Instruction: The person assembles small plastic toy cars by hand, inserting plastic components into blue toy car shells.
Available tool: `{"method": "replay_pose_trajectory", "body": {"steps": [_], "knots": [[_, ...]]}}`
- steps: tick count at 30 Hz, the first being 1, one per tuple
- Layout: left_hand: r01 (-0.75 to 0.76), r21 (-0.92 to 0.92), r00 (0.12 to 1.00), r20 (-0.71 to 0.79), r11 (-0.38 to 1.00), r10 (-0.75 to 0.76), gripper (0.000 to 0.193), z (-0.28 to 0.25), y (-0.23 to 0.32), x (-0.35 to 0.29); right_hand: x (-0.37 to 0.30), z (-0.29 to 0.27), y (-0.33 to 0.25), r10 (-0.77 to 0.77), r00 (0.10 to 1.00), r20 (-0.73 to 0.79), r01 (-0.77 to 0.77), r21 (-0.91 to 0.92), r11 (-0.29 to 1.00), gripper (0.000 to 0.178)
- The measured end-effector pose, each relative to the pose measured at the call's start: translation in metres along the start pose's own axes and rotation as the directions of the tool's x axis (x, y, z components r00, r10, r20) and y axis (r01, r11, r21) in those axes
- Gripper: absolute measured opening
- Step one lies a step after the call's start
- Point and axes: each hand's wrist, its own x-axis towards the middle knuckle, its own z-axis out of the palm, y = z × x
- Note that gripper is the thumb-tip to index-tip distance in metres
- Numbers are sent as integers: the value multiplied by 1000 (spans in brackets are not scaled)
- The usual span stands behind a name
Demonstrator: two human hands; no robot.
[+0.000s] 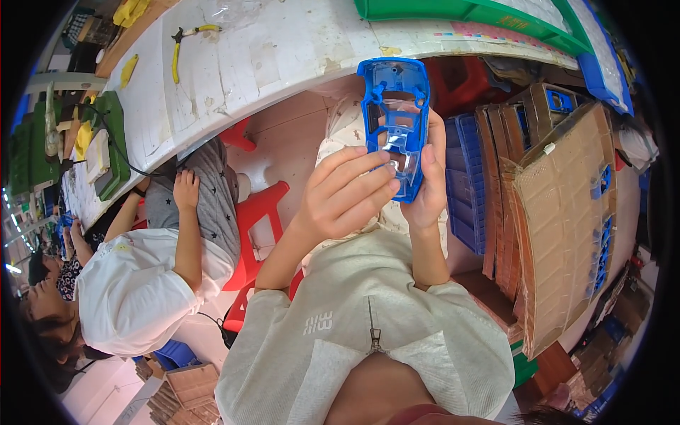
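A blue plastic toy car body shell (397, 74), with a clear window piece (401, 127) inside it, is held up over my lap, just off the table's near edge. Its hollow inner side faces me. My right hand (427, 180) grips the shell along its right side, the thumb lying on the rim. Across the lower left part lies my left hand (347, 188), its fingers together and their tips pressed on the clear piece and the shell. What the left thumb does is hidden behind the hand.
A white worktable (234, 85) curves across the top, with yellow-handled pliers (177, 55) on it. A green tray (453, 15) stands at the back right. Cardboard trays (559, 219) and a blue crate (464, 184) stand on my right. A co-worker in a white shirt (142, 290) sits to my left, beside a red stool (258, 212).
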Motion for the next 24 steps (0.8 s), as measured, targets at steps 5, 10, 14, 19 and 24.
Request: {"method": "replay_pose_trajectory", "body": {"steps": [5,10,14,19,24], "knots": [[31,109,999,-37,994,-28,10,2,5,-3,0,0,0,-9,999,49,6,50,999,54],[98,271,990,69,958,-121,12,2,16,7,2,-1,-6,31,995,99,-40,83,996,52],[185,263,948,208,947,-243,18,-1,20,14,6,1,-6,49,998,44,-54,126,991,51],[213,257,976,-3,943,-220,21,0,12,15,3,4,-7,72,996,56,-82,198,977,51],[664,-443,627,-110,602,-771,18,4,-1,35,-2,6,-11,99,985,139,-123,183,975,51]]}}
